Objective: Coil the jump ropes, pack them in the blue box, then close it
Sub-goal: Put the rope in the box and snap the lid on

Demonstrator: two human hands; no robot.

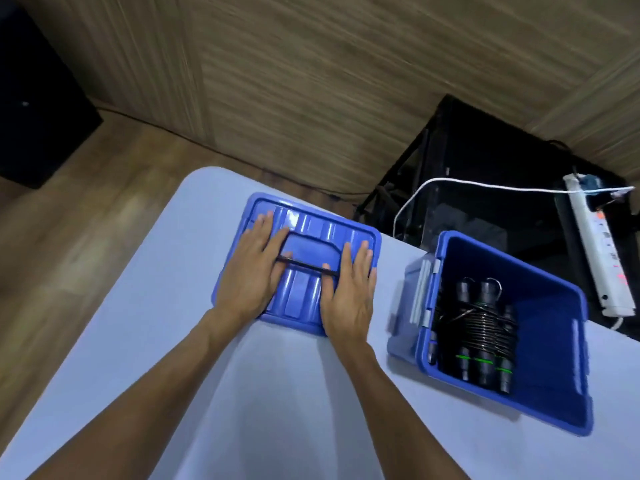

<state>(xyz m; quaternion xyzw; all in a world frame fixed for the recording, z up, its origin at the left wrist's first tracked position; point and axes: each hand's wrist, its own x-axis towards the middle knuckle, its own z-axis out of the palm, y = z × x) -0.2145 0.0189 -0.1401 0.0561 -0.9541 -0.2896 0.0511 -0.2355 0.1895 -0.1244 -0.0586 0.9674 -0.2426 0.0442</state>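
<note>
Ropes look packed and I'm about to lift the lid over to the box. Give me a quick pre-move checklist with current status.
1. Jump ropes coiled and inside the blue box: ok.
2. Nothing sticking up above the box rim: ok, as far as this view shows.
3. Box mouth open for the lid: ok.
4. Left hand and right hand on the lid: ok, both lie flat on it, not gripping yet.
5. Thin black strip lying across the lid between the hands: cannot tell what it is.
6. Box latches ready: cannot tell.
</note>
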